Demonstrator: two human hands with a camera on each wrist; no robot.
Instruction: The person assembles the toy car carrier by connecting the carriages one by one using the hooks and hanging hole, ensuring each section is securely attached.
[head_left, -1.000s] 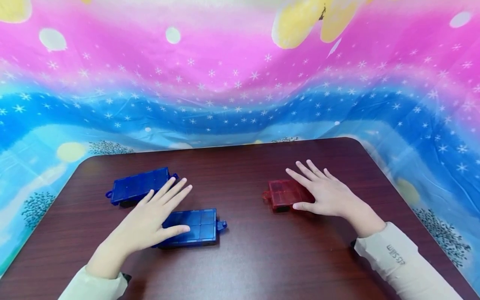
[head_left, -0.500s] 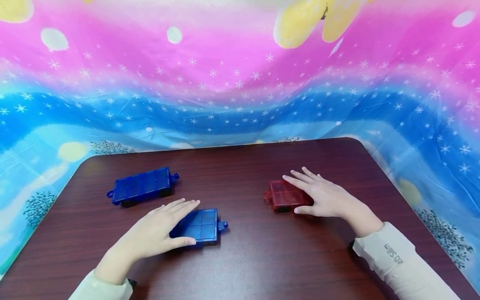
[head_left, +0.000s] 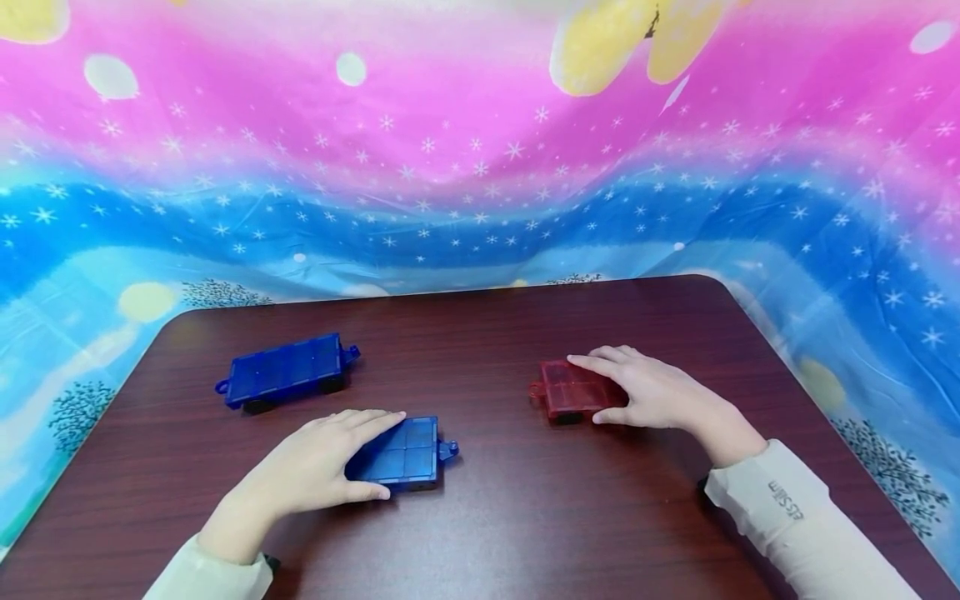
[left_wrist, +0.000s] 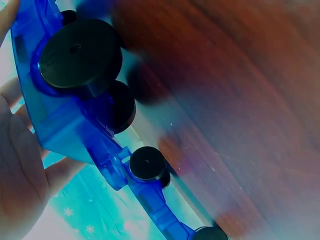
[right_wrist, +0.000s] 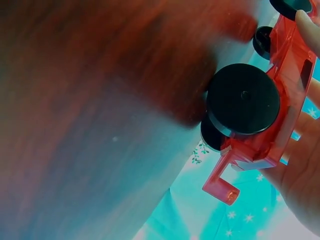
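A translucent blue toy car base point(head_left: 408, 454) with black wheels stands on the table, slightly left of centre in the head view. My left hand point(head_left: 315, 462) grips its left end, thumb on the near side and fingers across the far side. To the right, a smaller-looking red toy car base point(head_left: 566, 392) stands on its wheels. My right hand point(head_left: 656, 392) holds its right end, which the hand hides. In the right wrist view the thumb point(right_wrist: 309, 32) lies by a black wheel point(right_wrist: 243, 99) of the red base, and its hooked coupling points down.
Behind my left hand a second blue car base point(head_left: 285, 371) stands at an angle, with a coupling at each end. Brown wooden table point(head_left: 517, 517) lies under everything. A patterned cloth point(head_left: 450, 200) hangs behind and beside its edges.
My left hand came down from above, moved slightly right and closed round the near blue base. The right hand's spread fingers drew in and lowered round the red base.
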